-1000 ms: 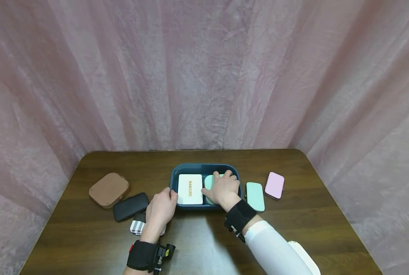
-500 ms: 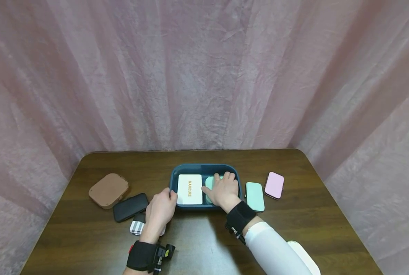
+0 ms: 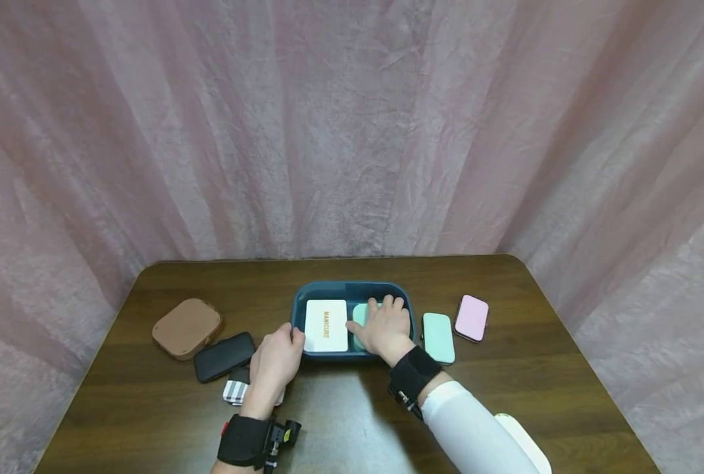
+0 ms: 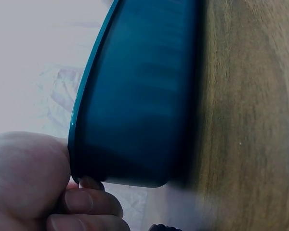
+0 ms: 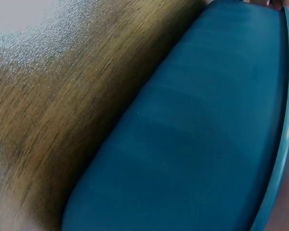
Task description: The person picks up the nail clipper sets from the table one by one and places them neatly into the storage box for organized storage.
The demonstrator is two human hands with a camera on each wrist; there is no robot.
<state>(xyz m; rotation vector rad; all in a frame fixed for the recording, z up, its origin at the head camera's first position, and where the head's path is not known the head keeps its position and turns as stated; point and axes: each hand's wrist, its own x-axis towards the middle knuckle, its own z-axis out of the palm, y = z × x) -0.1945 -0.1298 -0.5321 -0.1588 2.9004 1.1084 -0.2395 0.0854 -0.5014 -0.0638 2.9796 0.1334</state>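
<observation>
A dark blue plastic storage tray (image 3: 352,287) stands mid-table. In its left part lies a white case (image 3: 316,327) lettered MANICURE; a mint-green case (image 3: 359,315) lies beside it, mostly hidden. My left hand (image 3: 277,355) grips the tray's left end. In the left wrist view, fingers (image 4: 89,202) curl at the rim of the tray (image 4: 135,96). With fingers spread, my right hand (image 3: 385,329) rests over the mint case inside the tray. The right wrist view is filled by the tray's outer wall (image 5: 183,125), and the right fingers are out of sight there.
Left of the tray lie a brown case (image 3: 187,328), a black case (image 3: 226,357) and a plaid case (image 3: 235,392) partly under my left hand. Right of it are a mint case (image 3: 439,338) and a pink case (image 3: 472,318). A white object (image 3: 524,442) sits beside my right sleeve.
My right hand's fingers have drawn slightly back and settled over the mint case in the tray. My left hand keeps its hold on the tray's end.
</observation>
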